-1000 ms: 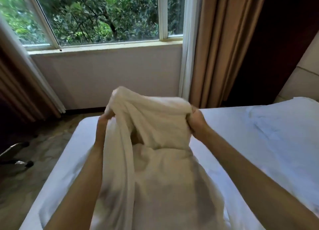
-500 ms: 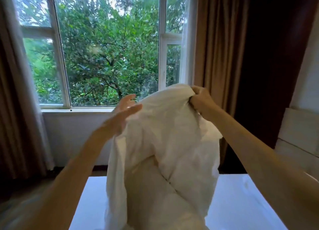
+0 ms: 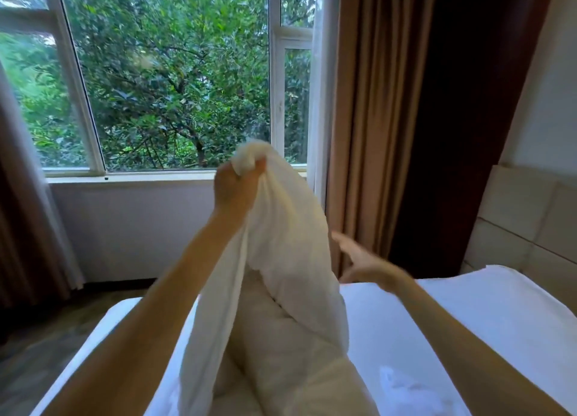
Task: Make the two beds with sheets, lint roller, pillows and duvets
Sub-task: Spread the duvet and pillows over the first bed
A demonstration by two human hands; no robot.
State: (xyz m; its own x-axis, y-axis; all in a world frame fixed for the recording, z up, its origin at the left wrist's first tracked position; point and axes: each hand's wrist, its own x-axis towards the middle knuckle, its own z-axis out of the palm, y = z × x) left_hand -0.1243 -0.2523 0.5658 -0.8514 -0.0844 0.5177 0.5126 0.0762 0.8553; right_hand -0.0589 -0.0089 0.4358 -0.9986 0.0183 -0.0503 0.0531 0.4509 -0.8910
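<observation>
Gripping the bunched top of the white cover [image 3: 290, 244], the left hand [image 3: 237, 186] holds it raised above the bed [image 3: 452, 328], fingers curled tight round the cloth. The cover hangs down over a quilted duvet [image 3: 281, 347] that rests on the sheet near the bed's middle. The right hand [image 3: 359, 259] holds nothing, fingers spread and blurred, just beside the cover's right edge; contact cannot be confirmed. Behind stand a window [image 3: 171, 87], a curtain [image 3: 374, 103] and a headboard [image 3: 530, 228].
</observation>
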